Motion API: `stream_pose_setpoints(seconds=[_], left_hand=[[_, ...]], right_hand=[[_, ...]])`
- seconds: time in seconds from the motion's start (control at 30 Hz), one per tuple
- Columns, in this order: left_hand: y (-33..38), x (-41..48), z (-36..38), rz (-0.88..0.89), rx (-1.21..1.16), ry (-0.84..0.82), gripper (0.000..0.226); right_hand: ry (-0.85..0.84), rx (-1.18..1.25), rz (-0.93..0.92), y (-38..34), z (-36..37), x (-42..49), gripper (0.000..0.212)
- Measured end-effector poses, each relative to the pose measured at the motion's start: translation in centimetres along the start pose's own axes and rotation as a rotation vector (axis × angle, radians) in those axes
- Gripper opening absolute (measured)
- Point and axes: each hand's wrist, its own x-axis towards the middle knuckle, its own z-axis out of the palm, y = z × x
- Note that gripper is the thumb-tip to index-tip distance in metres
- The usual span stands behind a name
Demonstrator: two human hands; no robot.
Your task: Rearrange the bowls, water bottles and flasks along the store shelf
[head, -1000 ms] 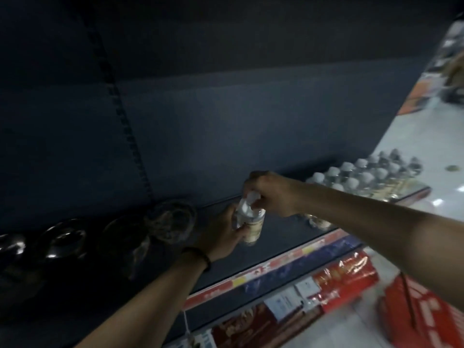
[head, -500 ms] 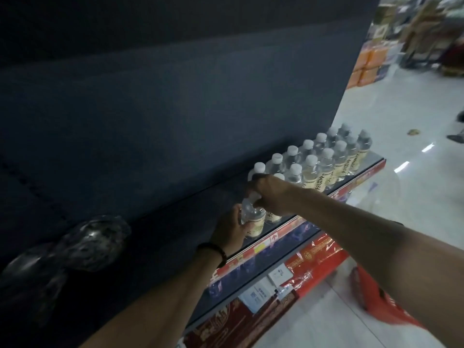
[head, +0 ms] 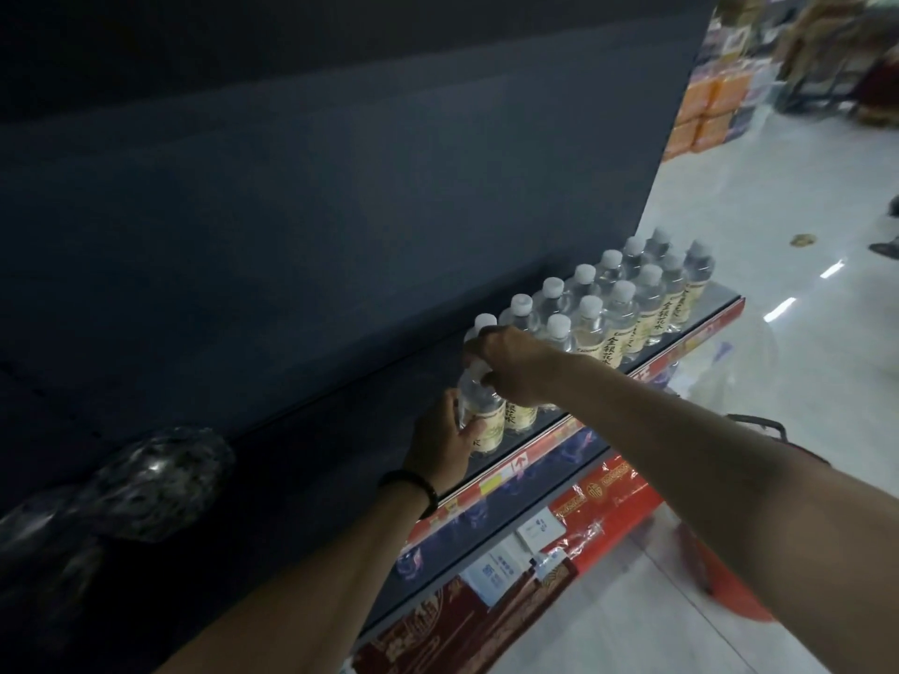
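The clear, white-capped bottle (head: 481,420) has come beside the row (head: 632,308) on the dark shelf (head: 340,430); the left hand (head: 443,442) grips its body, the right hand (head: 511,367) its cap.

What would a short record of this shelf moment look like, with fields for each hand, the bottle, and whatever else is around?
place: store shelf, dim light
left hand: grips the body of the held bottle
right hand: fingers curled over that bottle's cap
held bottle: upright, at the left end of the bottle rows; whether it rests on the shelf, cannot tell
bottle rows: two, white caps, pale labels
further left: wrapped bowls
floor: red basket
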Motion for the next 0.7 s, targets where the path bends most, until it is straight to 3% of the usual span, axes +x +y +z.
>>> stream_pose_setpoints(seconds=[0.13, 0.23, 0.33, 0.57, 0.7], left_hand=[[0.2, -0.1, -0.3, -0.015, -0.023, -0.022, 0.043], [0.0, -0.6, -1.3, -0.038, -0.017, -0.071, 0.049], [-0.7, -2.6, -3.8, -0.049, 0.146, -0.107, 0.053], [-3.7, -11.6, -15.7, -0.043, 0.553, 0.007, 0.038], [-4.9, -18.6, -23.2, -0.111, 0.653, 0.025, 0.04]], right_hand=[[0.068, -0.031, 0.043, -0.8, 0.9, -0.6, 0.047], [0.214, 0.058, 0.138, -2.0, 2.6, -1.7, 0.059], [0.347, 0.107, 0.158, -4.3, 5.0, -3.2, 0.059], [0.454, 0.12, 0.02, -13.6, 7.1, -5.5, 0.04], [0.349, 0.144, -0.053, -20.9, 7.2, -6.3, 0.046]])
